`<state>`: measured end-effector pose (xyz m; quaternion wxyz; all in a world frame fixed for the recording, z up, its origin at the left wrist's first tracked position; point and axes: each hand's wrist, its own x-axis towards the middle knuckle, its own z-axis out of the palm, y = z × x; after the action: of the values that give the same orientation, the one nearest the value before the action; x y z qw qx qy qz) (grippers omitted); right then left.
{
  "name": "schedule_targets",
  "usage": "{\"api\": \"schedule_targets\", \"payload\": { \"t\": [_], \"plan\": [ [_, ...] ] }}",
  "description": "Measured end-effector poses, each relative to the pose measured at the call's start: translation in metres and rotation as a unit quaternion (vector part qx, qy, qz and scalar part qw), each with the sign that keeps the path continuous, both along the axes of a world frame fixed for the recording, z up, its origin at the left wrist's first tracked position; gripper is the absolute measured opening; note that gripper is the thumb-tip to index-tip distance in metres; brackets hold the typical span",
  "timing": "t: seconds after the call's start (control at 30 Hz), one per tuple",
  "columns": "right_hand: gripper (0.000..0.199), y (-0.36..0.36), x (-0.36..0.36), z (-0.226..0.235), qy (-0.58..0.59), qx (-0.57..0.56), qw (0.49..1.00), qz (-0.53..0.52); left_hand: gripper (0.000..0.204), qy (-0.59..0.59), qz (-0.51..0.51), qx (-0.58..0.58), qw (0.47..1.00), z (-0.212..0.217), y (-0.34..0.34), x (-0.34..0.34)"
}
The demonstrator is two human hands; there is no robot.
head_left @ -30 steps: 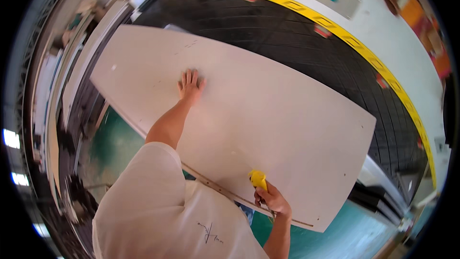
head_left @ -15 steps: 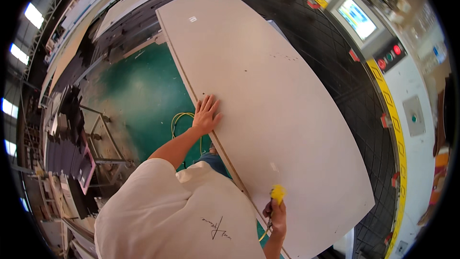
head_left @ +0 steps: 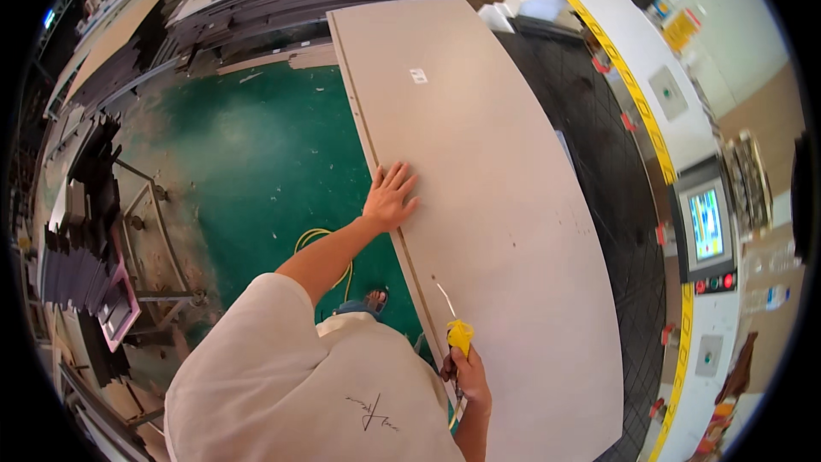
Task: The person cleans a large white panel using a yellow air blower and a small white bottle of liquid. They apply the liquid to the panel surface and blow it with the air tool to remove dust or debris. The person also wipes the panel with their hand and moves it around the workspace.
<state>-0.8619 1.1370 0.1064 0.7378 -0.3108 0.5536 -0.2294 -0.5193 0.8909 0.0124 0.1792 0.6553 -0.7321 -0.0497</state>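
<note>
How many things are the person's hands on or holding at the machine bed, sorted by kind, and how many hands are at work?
Large pale board: 1
Yellow-tipped hand tool with a thin nozzle: 1
Hands: 2, the left hand flat on the board's edge, the right hand gripping the tool
Total: 4

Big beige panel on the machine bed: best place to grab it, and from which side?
Take the beige panel by its long near edge, coming from the green floor side. It lies flat and that thin edge shows open along the floor side; the left hand already rests there. The right hand holds a yellow tool at the same edge.
</note>
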Motion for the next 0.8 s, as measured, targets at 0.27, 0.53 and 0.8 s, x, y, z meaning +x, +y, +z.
{"api": "schedule_targets", "payload": {
  "t": [0.27, 0.53, 0.8],
  "plan": [
    [0.024, -0.128, 0.097, -0.002, 0.058, -0.034, 0.994, -0.090, 0.055, 0.012, -0.009, -0.004, 1.000, 0.003, -0.104, 0.096],
    [0.022, -0.256, 0.172, -0.029, -0.014, -0.009, 0.999, -0.047, 0.053, -0.004, 0.008, -0.009, 1.000, 0.011, -0.219, 0.200],
    [0.023, -0.396, 0.281, -0.028, -0.055, 0.012, 0.998, 0.021, 0.053, 0.001, 0.049, -0.025, 0.998, 0.005, -0.331, 0.299]
  ]
}}
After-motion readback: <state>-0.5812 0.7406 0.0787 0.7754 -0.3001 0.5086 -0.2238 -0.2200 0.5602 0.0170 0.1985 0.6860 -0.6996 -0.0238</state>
